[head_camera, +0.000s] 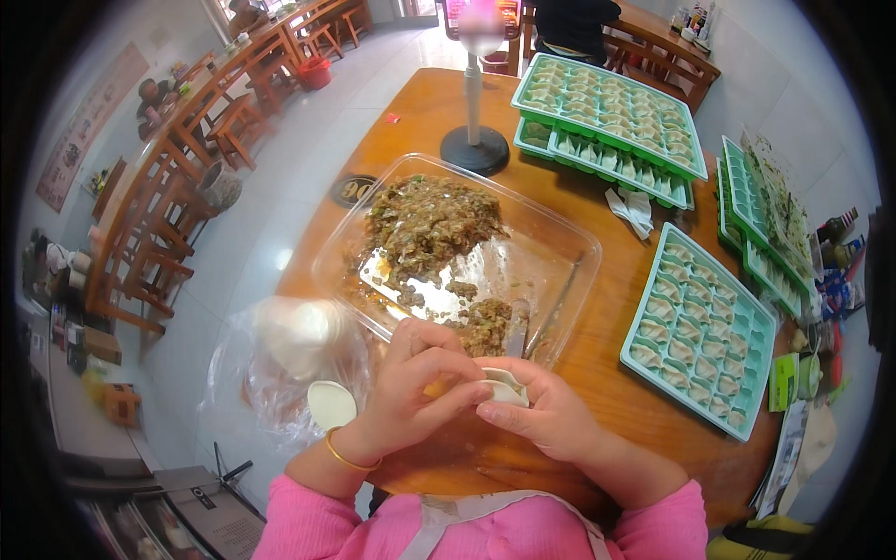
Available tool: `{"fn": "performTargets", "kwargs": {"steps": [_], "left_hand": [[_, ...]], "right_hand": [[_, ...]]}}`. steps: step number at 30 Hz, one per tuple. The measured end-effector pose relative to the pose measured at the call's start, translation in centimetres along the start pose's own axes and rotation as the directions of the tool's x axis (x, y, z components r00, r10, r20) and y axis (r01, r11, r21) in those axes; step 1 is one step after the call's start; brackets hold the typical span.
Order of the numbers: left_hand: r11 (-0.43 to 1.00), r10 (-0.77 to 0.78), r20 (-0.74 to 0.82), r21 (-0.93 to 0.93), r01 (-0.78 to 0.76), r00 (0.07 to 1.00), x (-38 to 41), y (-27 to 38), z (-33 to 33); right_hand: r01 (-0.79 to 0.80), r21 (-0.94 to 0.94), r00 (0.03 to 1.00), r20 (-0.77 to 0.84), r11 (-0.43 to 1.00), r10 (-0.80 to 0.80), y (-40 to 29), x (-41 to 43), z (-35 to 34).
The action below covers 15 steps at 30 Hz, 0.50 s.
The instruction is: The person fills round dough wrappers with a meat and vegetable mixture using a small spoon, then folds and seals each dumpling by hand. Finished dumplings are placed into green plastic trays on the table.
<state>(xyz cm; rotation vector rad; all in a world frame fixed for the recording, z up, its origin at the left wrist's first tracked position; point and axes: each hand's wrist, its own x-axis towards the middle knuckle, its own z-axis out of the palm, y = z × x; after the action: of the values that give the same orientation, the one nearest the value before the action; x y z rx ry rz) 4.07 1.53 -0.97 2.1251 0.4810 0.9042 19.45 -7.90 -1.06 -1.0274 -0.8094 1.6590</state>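
Note:
A folded dumpling wrapper point(505, 393) is held between my left hand point(432, 381) and my right hand point(553, 413), just over the table's near side. The thumbs and fingers of both hands pinch its edges, and a little filling shows in the gap. Beyond my hands stands a clear plastic tub point(588, 252) with brown minced filling point(434, 217) heaped at its far left. A flat spatula point(516, 327) and a thin dark stick point(560, 301) lean inside it. To the left, a stack of round wrappers point(308, 336) sits in a plastic bag, with one loose wrapper point(332, 406) by my left wrist.
At right lies a green tray point(759, 343) partly filled with dumplings. Stacked dumpling trays point(609, 105) stand farther back, and more trays point(743, 189) by the wall. A black-based stand point(474, 150) rises behind the tub. Wooden stools point(234, 129) and seated people are in the background.

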Motion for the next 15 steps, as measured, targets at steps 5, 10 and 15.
{"fn": "performTargets", "kwargs": {"steps": [5, 10, 15], "left_hand": [[0.984, -0.094, -0.01, -0.152, 0.091, 0.996, -0.3, -0.8, 0.6], [0.947, -0.158, 0.084, -0.268, 0.175, 0.984, 0.0, -0.8, 0.7], [0.969, -0.088, 0.091, -0.222, 0.106, 0.992, 0.1, -0.8, 0.4]], "right_hand": [[0.063, -0.23, 0.997, -0.025, 0.971, -0.07, -0.3, -0.1, 0.1], [0.313, -0.517, 0.932, 0.008, 0.797, -0.361, 0.0, -0.2, 0.1], [0.28, -0.294, 0.955, -0.01, 0.914, -0.296, 0.6, 0.2, -0.2]]}}
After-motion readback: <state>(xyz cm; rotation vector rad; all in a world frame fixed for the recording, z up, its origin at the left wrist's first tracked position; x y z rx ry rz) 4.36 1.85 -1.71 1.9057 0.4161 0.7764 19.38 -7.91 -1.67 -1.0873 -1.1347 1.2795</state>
